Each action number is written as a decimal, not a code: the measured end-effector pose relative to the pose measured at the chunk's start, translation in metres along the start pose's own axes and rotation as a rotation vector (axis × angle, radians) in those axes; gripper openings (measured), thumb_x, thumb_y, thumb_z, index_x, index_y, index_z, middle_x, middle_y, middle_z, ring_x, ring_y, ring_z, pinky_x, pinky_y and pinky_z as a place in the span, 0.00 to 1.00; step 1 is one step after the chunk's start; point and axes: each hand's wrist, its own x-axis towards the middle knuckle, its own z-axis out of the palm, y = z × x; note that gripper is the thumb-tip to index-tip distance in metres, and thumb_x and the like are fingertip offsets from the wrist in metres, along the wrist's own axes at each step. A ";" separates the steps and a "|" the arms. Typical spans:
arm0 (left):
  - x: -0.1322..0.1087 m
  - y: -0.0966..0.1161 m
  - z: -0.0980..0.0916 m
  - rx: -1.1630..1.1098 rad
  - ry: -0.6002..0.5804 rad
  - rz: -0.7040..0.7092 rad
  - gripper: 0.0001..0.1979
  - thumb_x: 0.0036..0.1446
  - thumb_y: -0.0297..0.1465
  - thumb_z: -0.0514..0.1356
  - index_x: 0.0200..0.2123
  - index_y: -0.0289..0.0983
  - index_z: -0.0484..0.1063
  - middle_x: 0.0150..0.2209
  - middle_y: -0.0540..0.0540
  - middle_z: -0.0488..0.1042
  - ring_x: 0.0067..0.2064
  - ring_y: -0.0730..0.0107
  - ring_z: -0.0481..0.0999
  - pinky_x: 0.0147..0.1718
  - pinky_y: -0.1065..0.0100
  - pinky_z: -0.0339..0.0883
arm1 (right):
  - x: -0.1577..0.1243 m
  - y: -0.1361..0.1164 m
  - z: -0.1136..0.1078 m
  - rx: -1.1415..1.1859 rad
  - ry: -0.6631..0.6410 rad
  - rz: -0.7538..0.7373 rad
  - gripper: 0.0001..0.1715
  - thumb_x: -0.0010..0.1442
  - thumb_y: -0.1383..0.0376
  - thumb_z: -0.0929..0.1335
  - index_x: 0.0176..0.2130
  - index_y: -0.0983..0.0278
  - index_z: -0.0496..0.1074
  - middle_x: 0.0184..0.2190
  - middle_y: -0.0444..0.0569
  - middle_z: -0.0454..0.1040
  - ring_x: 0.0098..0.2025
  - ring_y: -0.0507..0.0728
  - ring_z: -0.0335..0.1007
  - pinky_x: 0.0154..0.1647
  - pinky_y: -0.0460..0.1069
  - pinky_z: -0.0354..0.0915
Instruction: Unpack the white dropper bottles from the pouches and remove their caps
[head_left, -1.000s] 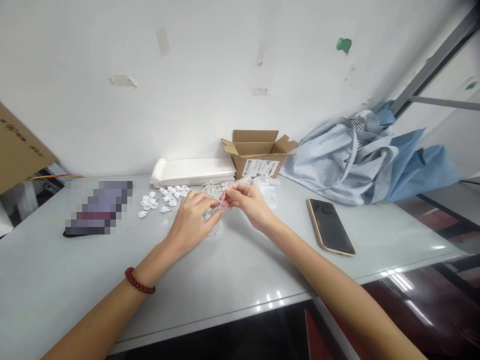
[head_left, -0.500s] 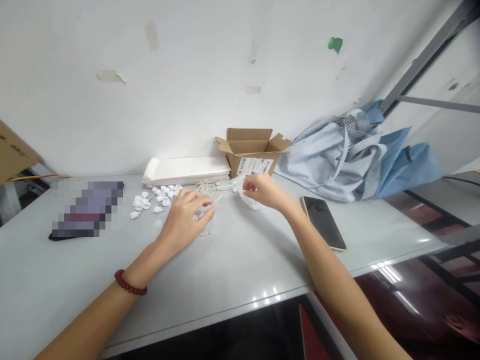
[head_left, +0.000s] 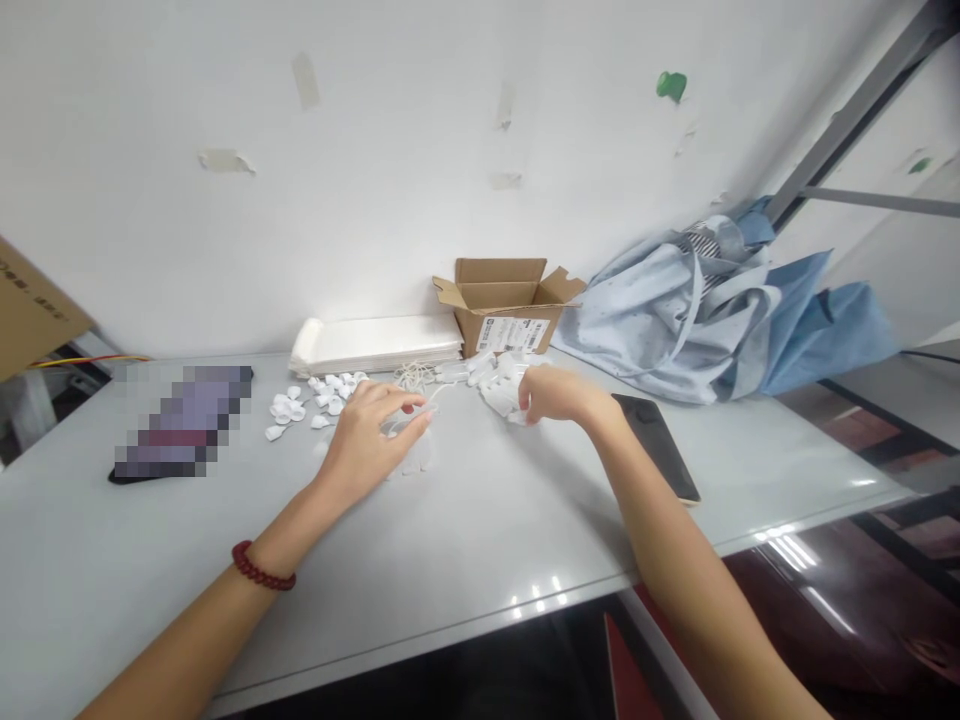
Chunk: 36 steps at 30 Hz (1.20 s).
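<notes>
My left hand [head_left: 373,428] is over the middle of the table, fingers curled and thumb close to the index finger. A thin, whitish, see-through item [head_left: 435,398] shows at those fingertips, too small to name. Under and beside this hand lie clear plastic pieces [head_left: 412,460]. My right hand [head_left: 559,393] points down at the right edge of a pile of small white and clear pieces [head_left: 499,388]. Its fingertips are drawn together there; what they pinch is hidden. Left of my left hand lie several small white caps or folded pieces [head_left: 287,406].
Behind my hands are a bundle of off-white cord [head_left: 412,376], a stack of white flat sheets [head_left: 375,343] and an open cardboard box [head_left: 499,325]. A dark phone [head_left: 656,445] lies by my right forearm. Blue cloth bags [head_left: 667,320] fill the back right; a blurred-out object [head_left: 184,425] lies left.
My right hand has moved right and slightly down, from above the white pieces to their right edge, uncovering more of the pile. My left hand has hardly moved; the view has shifted slightly.
</notes>
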 end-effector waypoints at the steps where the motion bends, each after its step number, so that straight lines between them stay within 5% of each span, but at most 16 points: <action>1: 0.000 0.001 -0.001 -0.011 -0.002 -0.016 0.08 0.56 0.36 0.60 0.36 0.40 0.77 0.33 0.47 0.75 0.43 0.60 0.70 0.43 0.60 0.65 | 0.000 0.001 0.001 0.005 -0.015 -0.010 0.10 0.44 0.73 0.73 0.31 0.66 0.78 0.29 0.52 0.75 0.26 0.54 0.68 0.24 0.46 0.57; 6: 0.001 0.004 -0.003 -0.090 -0.018 -0.095 0.09 0.55 0.39 0.61 0.36 0.42 0.77 0.33 0.48 0.76 0.44 0.60 0.71 0.44 0.59 0.65 | -0.005 0.001 0.001 0.137 -0.073 -0.189 0.05 0.41 0.71 0.73 0.23 0.65 0.73 0.22 0.44 0.70 0.22 0.50 0.62 0.21 0.45 0.53; 11: 0.003 0.006 -0.003 -0.323 -0.034 -0.282 0.12 0.52 0.42 0.64 0.35 0.41 0.78 0.36 0.48 0.78 0.42 0.61 0.73 0.42 0.62 0.65 | -0.013 -0.021 0.003 0.619 0.157 -0.615 0.06 0.49 0.64 0.70 0.28 0.64 0.71 0.22 0.40 0.66 0.25 0.48 0.60 0.26 0.44 0.55; 15: 0.003 0.007 -0.003 -0.614 0.018 -0.483 0.13 0.50 0.42 0.65 0.36 0.41 0.79 0.41 0.47 0.78 0.44 0.61 0.74 0.43 0.64 0.65 | -0.011 -0.042 0.015 0.744 0.316 -0.634 0.06 0.49 0.65 0.70 0.29 0.65 0.70 0.28 0.43 0.70 0.32 0.50 0.65 0.30 0.45 0.59; 19: 0.003 0.010 -0.004 -0.744 0.009 -0.512 0.13 0.49 0.41 0.66 0.36 0.42 0.79 0.42 0.48 0.79 0.48 0.61 0.73 0.46 0.65 0.64 | -0.006 -0.051 0.026 0.830 0.338 -0.608 0.06 0.50 0.65 0.70 0.31 0.65 0.71 0.30 0.45 0.73 0.35 0.52 0.68 0.33 0.46 0.61; 36: 0.002 0.010 -0.008 -0.409 -0.006 -0.301 0.13 0.53 0.43 0.63 0.36 0.42 0.79 0.38 0.48 0.78 0.41 0.64 0.74 0.41 0.64 0.64 | -0.003 -0.058 0.040 0.788 0.476 -0.687 0.03 0.51 0.67 0.69 0.30 0.65 0.72 0.28 0.45 0.73 0.31 0.51 0.68 0.29 0.44 0.62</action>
